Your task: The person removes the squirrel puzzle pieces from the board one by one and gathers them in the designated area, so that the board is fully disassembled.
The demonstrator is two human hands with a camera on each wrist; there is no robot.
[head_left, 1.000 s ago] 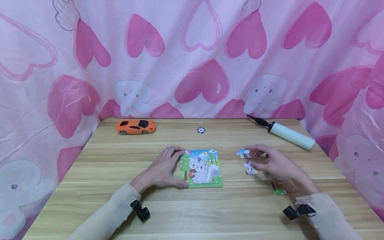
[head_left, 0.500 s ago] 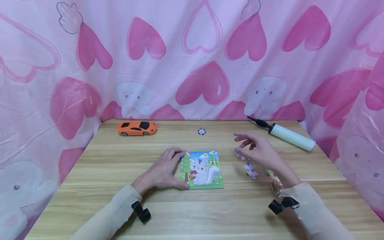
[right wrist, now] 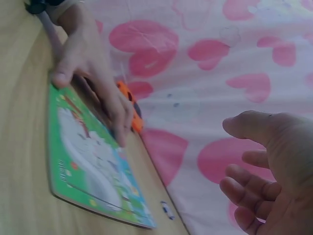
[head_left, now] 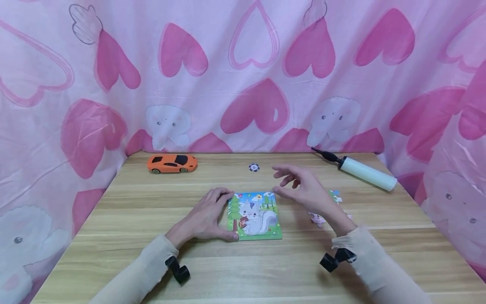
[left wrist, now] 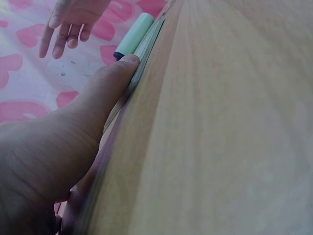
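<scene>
A square jigsaw puzzle [head_left: 258, 217] with a white squirrel on it lies flat at the middle of the table. My left hand [head_left: 203, 217] holds it along its left side, thumb at the near corner and fingers at the far one. The right wrist view shows that hand [right wrist: 93, 63] spanning the green-edged board [right wrist: 61, 161]. My right hand [head_left: 303, 190] hovers by the board's far right corner, fingers loosely bent with nothing between them. Loose jigsaw pieces [head_left: 317, 218] lie to the right, partly hidden under the right forearm.
An orange toy car [head_left: 172, 163] stands at the back left. Behind the board lies a small poker chip [head_left: 254, 167]. A hand pump [head_left: 366, 172] with a black nozzle rests at the back right. A pink heart-patterned curtain [head_left: 254, 105] closes off the table's far edge.
My right hand has moved left from above the loose pieces to beside the board's far right corner. The left hand stays on the board.
</scene>
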